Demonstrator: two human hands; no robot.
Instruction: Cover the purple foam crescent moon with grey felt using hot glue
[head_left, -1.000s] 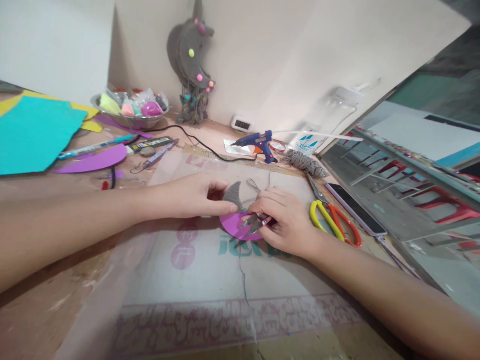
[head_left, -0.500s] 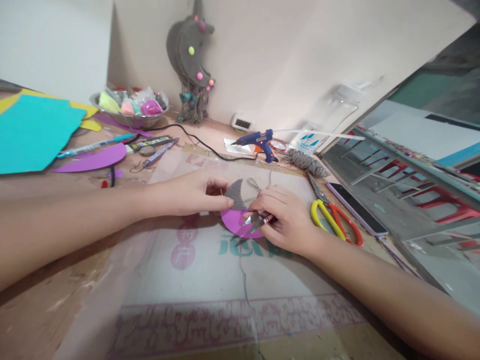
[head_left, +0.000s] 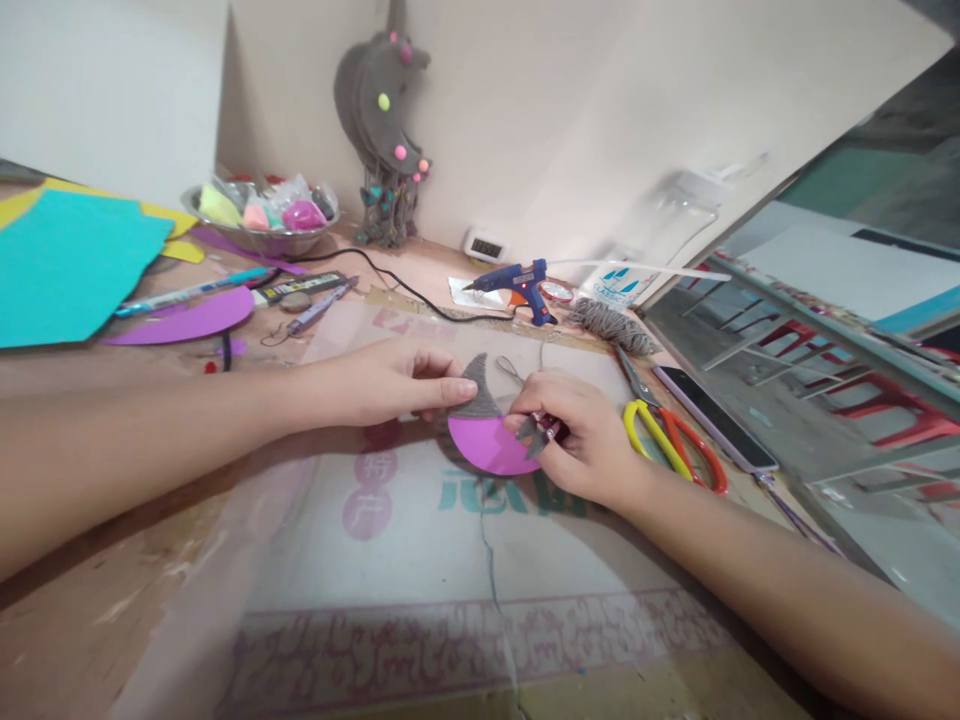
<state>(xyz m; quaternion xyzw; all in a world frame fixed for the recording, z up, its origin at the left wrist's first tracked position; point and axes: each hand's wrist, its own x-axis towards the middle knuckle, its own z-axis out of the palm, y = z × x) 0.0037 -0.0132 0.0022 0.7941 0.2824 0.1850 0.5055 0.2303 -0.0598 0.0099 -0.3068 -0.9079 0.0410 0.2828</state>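
A purple rounded piece [head_left: 491, 447] has its upper, pointed part wrapped in grey yarn [head_left: 477, 392]. My left hand [head_left: 405, 385] pinches the yarn-wrapped part between thumb and fingers from the left. My right hand [head_left: 581, 430] is closed around a small metal cutting tool [head_left: 534, 435], whose blades stick out over the right side of the purple piece. The right fingertips touch the piece's right edge. A loop of grey yarn [head_left: 510, 368] lies just beyond the right hand.
Behind the hands are a blue glue gun [head_left: 521, 285], a grey yarn bundle [head_left: 611, 325] and a small timer [head_left: 486, 245]. Scissors [head_left: 667, 440] and a phone [head_left: 712, 415] lie right. Left are a bowl [head_left: 262, 235], turquoise sheet [head_left: 75, 265] and pens. A moon decoration [head_left: 382, 110] hangs behind.
The wrapped piece has shifted slightly right and turned, showing more of its grey part. The tool's blades have moved right, off the middle of the purple area.
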